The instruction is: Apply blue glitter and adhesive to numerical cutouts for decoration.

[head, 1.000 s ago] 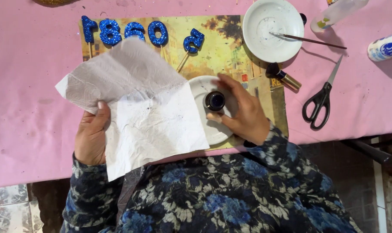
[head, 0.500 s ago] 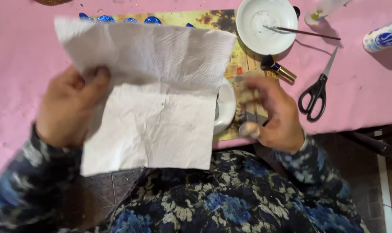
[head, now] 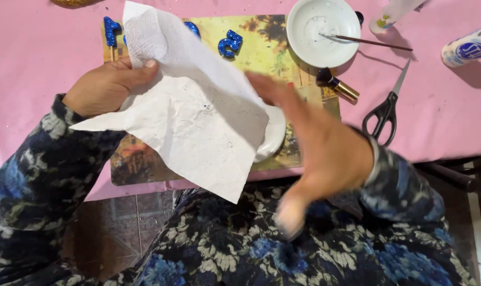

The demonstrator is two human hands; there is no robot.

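Two hands are ours in this head view, both in dark sleeves with blue flowers. Our left hand [head: 109, 85] is closed on the upper edge of a white paper towel [head: 192, 114], pinching it between thumb and fingers, so the sheet hangs spread out above the table edge and our lap. Small dark specks dot the towel's face. Our right hand [head: 317, 153] is blurred; it looks open with the fingers stretched, its tips near the towel's right edge, and we cannot tell whether it touches the sheet or holds anything.

Behind the towel a round white dish [head: 272, 139] peeks out, resting on a yellow-brown picture mat [head: 264, 50] that lies on the pink tablecloth [head: 33, 47]. Blue glitter shapes on sticks [head: 230, 43] sit along the mat's far edge, some of them hidden by the towel. Further right stands a white bowl [head: 309, 45] with a thin brush [head: 367, 41] laid across its rim. A small dark bottle with a gold cap [head: 338, 86] lies just beside the bowl, and black-handled scissors [head: 386, 108] rest on the cloth near it.
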